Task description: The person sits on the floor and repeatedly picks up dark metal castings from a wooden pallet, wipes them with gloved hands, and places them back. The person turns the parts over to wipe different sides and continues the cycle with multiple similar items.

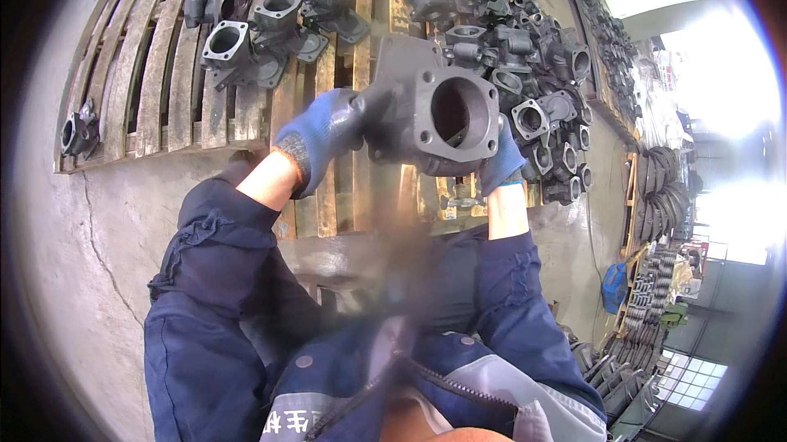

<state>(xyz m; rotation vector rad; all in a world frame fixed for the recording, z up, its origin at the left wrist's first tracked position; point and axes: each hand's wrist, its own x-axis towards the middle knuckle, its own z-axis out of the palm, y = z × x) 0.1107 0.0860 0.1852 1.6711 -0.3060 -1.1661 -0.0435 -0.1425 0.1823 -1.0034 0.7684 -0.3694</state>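
Workshop floor of cracked concrete [98, 221] is seen below, w/ a slatted wooden pallet [156, 65] bearing loose castings [270, 20] and a dense heap of castings [525, 56] to the right. Dark cast-iron housing [434, 110] is held up between both hands, square flange and round bore facing the camera, long axis approx. left-right. Left hand [324, 138], blue-gloved, is closed on its neck end; right hand [502, 159] is wrapped under the flange edge. Surface looks rough, matte.
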